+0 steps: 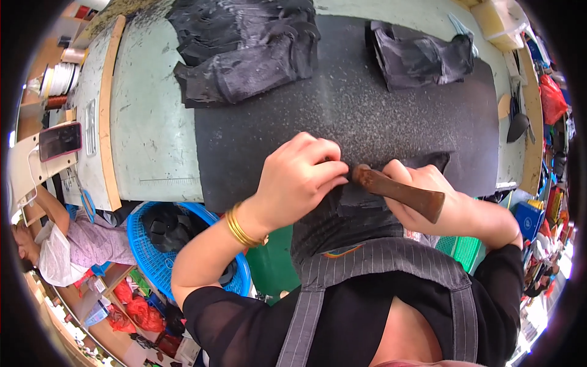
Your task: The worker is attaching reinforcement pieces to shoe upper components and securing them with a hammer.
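My right hand is closed round a tool with a brown wooden handle; its working end is hidden. Beside it, the fingers of my left hand are curled, thumb and fingertips pinched together close to the handle's end. What they pinch, if anything, does not show against the dark surface. A thin black piece lies under both hands at the near edge of the black mat. More black sheet material sticks out beyond my right hand.
Black strips are piled at the far left of the mat, with a smaller black stack at far right. Scissors lie right. A blue basket holding black pieces stands left, near a phone and another person.
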### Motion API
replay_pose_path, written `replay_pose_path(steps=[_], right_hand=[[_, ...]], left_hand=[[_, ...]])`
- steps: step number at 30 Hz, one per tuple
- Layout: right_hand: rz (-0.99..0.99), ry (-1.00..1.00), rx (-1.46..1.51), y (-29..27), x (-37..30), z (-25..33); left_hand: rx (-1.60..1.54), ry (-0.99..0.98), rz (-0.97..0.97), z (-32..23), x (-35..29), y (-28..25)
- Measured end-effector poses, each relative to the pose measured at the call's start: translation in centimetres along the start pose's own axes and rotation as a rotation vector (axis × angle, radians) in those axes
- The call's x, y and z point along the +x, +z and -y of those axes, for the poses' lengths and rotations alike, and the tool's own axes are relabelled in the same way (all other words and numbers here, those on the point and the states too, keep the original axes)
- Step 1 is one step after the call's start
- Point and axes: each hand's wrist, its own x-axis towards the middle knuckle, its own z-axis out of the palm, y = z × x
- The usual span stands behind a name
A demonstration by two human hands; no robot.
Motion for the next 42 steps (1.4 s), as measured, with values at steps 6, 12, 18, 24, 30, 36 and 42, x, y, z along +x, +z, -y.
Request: replay_pose_path(steps=[6,12,18,24,30,36,42], right_hand=[[-0.153,0.027,0.129,1.2,-0.1,-0.2],[-0.153,0.116,0.055,1.6,-0.3,0.6],[-0.049,0.098,0.066,1.0,0.3,0.7],[0.029,0.055,-0.008,0.8,0.4,-0.2],[0.015,0.156,0.081,0.6,1.2,0.6],[-0.086,0.183,0.003,1.9,1.0,2.2],[-0.183,0.055,-0.096,2.9,1.7,2.7]], left_hand=[[0.333,0.11,-0.289,-1.9,-4.3,1.8],[0.4,0.091,-0.276,-1.7,-4.7,2.6],[0.358,0.091,-0.26,-1.1,-4.9,2.5],[0.339,0.073,-0.223,-1.2,-4.4,2.6],[0.328,0.037,-0.19,-1.9,-4.9,2.6],[0.262,0.068,-0.335,-3.5,-6.4,5.7],[0.246,0.051,-0.353,-3.7,-6.7,5.6]])
